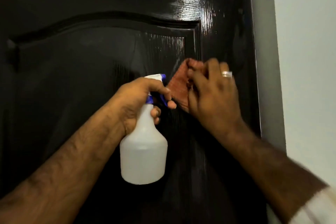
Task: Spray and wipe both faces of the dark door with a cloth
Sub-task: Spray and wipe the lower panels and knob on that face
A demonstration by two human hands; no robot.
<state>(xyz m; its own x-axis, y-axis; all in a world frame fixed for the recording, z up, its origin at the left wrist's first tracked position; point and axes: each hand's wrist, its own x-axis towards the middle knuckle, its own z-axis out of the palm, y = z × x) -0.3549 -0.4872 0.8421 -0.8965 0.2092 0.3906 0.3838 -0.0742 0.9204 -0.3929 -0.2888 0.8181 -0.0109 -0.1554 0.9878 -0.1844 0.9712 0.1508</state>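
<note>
Door [91,82] of dark, glossy wood fills nearly the whole view, and both hands work against its upper right part. The left hand [138,103] is wrapped around the neck of a spray bottle [143,152], with one finger curled over the blue trigger and the others closed below it. The bottle is translucent white plastic, narrow at the neck and flaring into a rounded, bell-shaped body that hangs below the fist; its white and blue nozzle points toward the door. Just beside it, the right hand [214,96] presses a cloth [179,83] flat to the door, fingers spread over the fabric and slightly blurred. A pale metal ring [227,74] sits on one finger. The cloth is rust-red with a fine ribbed weave, bunched at the top under the fingertips and poking out to the left of the hand as a rough triangle. It lies over the right edge of the raised panel, where a moulded frame with an arched top runs across the door. Wet streaks shine along the wood grain above the cloth and near the top right corner. A light sleeve [316,207] cuffs the right forearm. To the right of the door stands a plain pale wall [309,60].
</note>
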